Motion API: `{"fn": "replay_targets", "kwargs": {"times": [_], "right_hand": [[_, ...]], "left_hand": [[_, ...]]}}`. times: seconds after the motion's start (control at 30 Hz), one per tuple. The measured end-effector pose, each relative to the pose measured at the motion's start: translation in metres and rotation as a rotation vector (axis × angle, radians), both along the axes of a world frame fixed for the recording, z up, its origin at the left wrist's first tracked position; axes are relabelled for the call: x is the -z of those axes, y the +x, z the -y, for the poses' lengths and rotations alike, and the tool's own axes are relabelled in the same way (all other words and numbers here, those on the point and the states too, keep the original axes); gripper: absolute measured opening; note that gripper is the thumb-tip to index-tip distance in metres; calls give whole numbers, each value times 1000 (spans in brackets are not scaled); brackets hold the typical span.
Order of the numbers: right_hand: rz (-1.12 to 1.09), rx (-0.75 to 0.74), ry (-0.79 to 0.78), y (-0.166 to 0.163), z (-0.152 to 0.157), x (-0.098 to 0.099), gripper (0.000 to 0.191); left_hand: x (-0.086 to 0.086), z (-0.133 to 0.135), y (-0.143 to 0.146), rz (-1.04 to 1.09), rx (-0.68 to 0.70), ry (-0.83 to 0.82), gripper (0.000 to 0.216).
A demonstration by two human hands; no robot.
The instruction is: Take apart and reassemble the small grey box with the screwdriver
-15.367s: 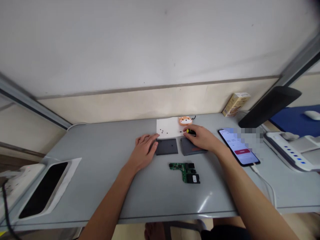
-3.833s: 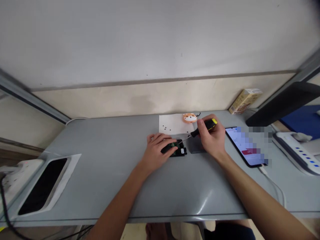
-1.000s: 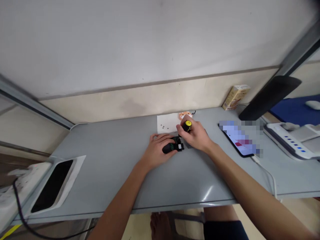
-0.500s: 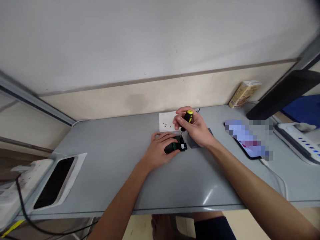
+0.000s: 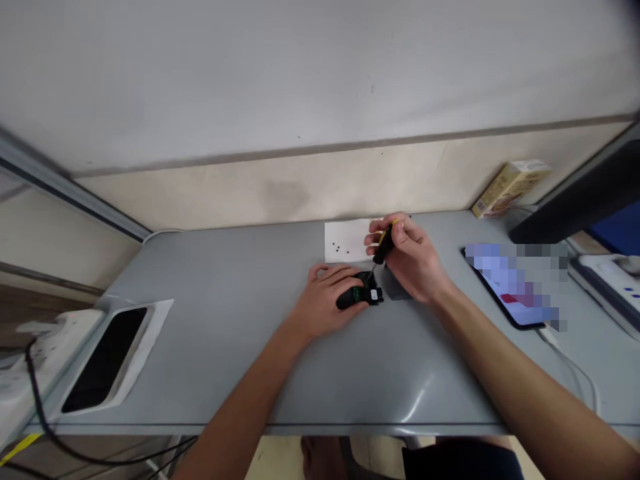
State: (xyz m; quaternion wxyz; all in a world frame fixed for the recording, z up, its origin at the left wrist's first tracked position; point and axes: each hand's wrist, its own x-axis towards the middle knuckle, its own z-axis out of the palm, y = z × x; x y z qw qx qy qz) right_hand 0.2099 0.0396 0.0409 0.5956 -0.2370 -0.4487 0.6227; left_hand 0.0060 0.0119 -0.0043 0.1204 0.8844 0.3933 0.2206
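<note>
My left hand [image 5: 327,300] lies curled over a small dark case with a green circuit board [image 5: 363,295] in it, holding it down on the grey table [image 5: 230,347]. My right hand [image 5: 413,257] is closed round a black and yellow screwdriver [image 5: 384,245], held nearly upright with its tip down on the board. A dark grey cover [image 5: 395,291] lies just right of the board, partly under my right hand. Behind the hands is a white paper [image 5: 347,241] with several tiny dark screws [image 5: 340,249] on it.
A lit phone [image 5: 505,287] with a cable lies to the right. A small yellow carton [image 5: 507,189] stands at the back right, beside a dark monitor [image 5: 583,200]. At the far left are a black-screened device on a white sheet [image 5: 107,353] and a power strip [image 5: 20,360].
Long ago the board lay bare at the table's front and the screwdriver rested on the table. Over the last second my right hand has kept the screwdriver upright on the board, turning slightly.
</note>
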Motion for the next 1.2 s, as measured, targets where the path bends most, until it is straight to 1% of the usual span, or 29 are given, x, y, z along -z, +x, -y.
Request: {"fn": "replay_targets", "kwargs": {"times": [0.17, 0.3, 0.4, 0.43, 0.5, 0.6, 0.77, 0.9, 1.0, 1.07, 1.13, 1.2], "right_hand": [[55, 27, 23, -3, -1, 1, 24], [21, 3, -10, -2, 0, -3, 29], [-8, -13, 2, 2, 0, -3, 21], [-3, -18, 5, 3, 0, -2, 22], [41, -18, 10, 4, -1, 1, 27], [118, 40, 39, 2, -3, 3, 33], [91, 20, -19, 0, -5, 0, 47], [97, 109, -2, 1, -3, 0, 32], [82, 85, 0, -1, 0, 0, 41], [119, 95, 7, -3, 1, 0, 46], [155, 130, 19, -6, 2, -1, 45], [127, 120, 11, -6, 2, -2, 43]], "left_hand": [[0, 0, 0, 8, 12, 3, 24], [2, 0, 0, 6, 2, 15, 22], [1, 0, 0, 1, -2, 13, 22], [1, 0, 1, 2, -4, 13, 22], [-1, 1, 1, -5, -8, 7, 21], [-3, 1, 2, -23, -14, -8, 23], [-3, 1, 2, -37, -22, -12, 24], [-3, 2, 2, -42, -28, -7, 24], [-3, 2, 2, -46, -27, -6, 24], [-3, 2, 2, -47, -25, -3, 23], [-3, 2, 2, -47, -23, 0, 23], [-3, 2, 2, -51, -22, 0, 24]]}}
